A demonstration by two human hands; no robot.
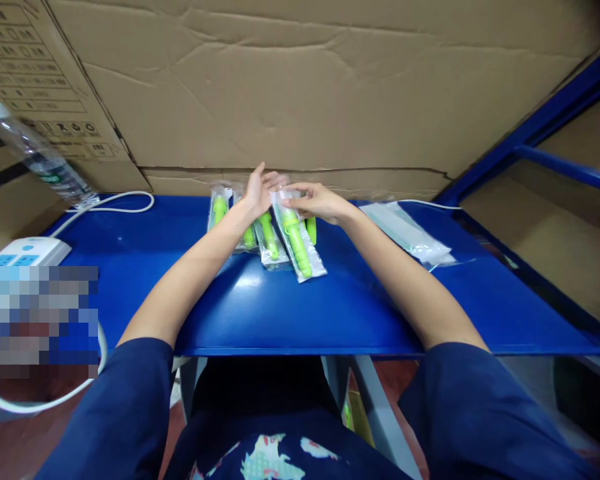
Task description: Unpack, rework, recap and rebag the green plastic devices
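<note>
Several bright green stick-shaped plastic items in clear bags lie side by side on the blue table. My right hand (316, 201) pinches the upper end of the nearest bagged green stick (296, 245), which lies slanted over the others. Fingers outstretched, my left hand (261, 191) is at the upper edge of that bag; its fingertips are blurred. Below my left hand rests another bagged green stick (269, 237). Farther left is one more bagged stick (220, 210). Part of a green stick (311, 231) shows beneath my right hand.
Flat clear bags (410, 233) lie right of my right forearm. On the left are a white power strip (35, 252) with its cable and a leaning water bottle (45, 160). A cardboard wall (280, 87) closes the back, and a blue metal frame (535, 127) stands right.
</note>
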